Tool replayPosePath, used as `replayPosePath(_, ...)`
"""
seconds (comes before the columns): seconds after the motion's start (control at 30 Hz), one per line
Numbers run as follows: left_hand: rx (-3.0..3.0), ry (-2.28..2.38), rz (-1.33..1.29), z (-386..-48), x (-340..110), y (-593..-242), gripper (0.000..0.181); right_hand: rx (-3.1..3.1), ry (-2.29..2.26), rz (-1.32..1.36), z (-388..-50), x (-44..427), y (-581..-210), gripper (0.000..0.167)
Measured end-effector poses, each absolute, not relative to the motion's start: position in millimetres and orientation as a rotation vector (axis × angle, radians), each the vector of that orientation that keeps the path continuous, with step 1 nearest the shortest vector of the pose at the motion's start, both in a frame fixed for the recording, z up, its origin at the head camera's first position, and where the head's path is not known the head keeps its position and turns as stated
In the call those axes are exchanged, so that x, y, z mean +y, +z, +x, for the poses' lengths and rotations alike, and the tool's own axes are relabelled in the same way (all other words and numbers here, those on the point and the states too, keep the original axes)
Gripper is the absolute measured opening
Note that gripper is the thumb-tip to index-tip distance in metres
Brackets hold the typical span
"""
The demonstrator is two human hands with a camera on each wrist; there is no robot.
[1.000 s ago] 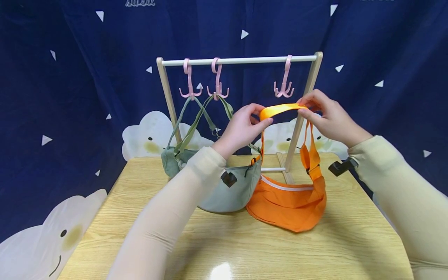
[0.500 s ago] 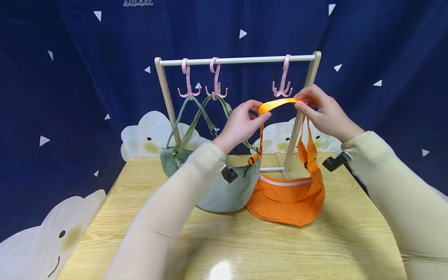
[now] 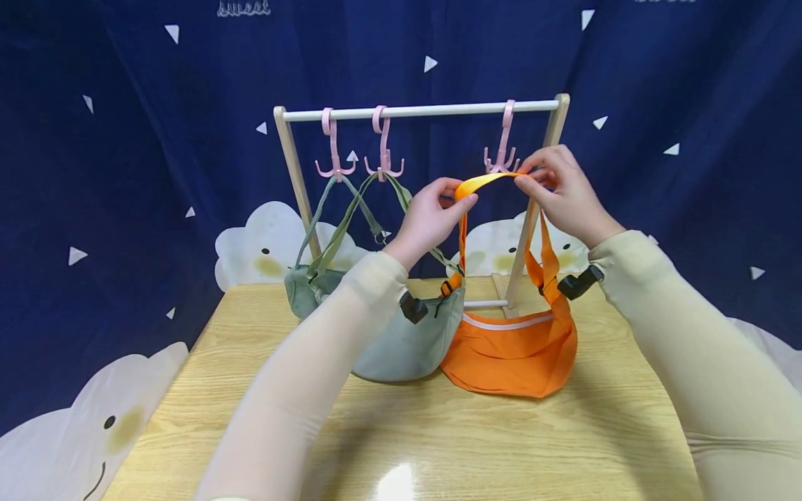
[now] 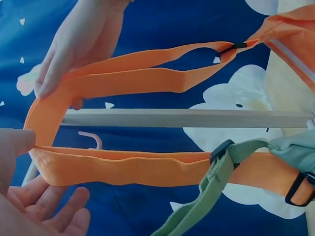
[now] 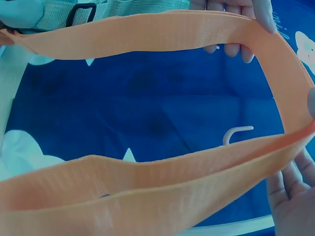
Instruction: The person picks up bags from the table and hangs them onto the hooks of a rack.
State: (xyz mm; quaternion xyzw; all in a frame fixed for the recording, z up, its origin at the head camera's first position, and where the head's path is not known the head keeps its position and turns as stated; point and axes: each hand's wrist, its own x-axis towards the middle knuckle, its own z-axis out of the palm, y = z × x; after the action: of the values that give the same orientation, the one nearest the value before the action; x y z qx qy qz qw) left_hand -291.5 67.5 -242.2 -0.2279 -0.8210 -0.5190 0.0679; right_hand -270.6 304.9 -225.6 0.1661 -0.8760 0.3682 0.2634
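Observation:
An orange sling bag [image 3: 510, 355] stands on the table, its strap [image 3: 481, 182] raised in a loop between both hands. My left hand [image 3: 431, 217] pinches the strap's left bend between thumb and fingers. At the right bend, my right hand [image 3: 564, 195] pinches it too, just in front of the right pink hook [image 3: 503, 142]. In the left wrist view the doubled strap [image 4: 123, 169] runs from the thumb past a green strap [image 4: 211, 191]. The right wrist view shows the same orange strap [image 5: 147, 34] stretched between the two hands.
A wooden rack with a white rail [image 3: 438, 110] stands at the back of the table [image 3: 401, 431]. Two more pink hooks [image 3: 334, 146] hold the straps of green bags [image 3: 407, 341]; the nearer one touches the orange bag. A dark blue curtain [image 3: 156, 139] hangs behind.
Both hands have risen slightly and shifted left with the orange strap, bringing the right hand up to the right hook. The orange bag's lower right edge has lifted a little.

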Motion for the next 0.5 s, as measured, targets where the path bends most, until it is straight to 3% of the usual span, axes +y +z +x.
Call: replayPosePath(0.5, -2.387, -1.666, -0.661, -314, 75, -252, 0.038, -2.244, 1.11, 0.394, -292, 298, -235, 0.025)
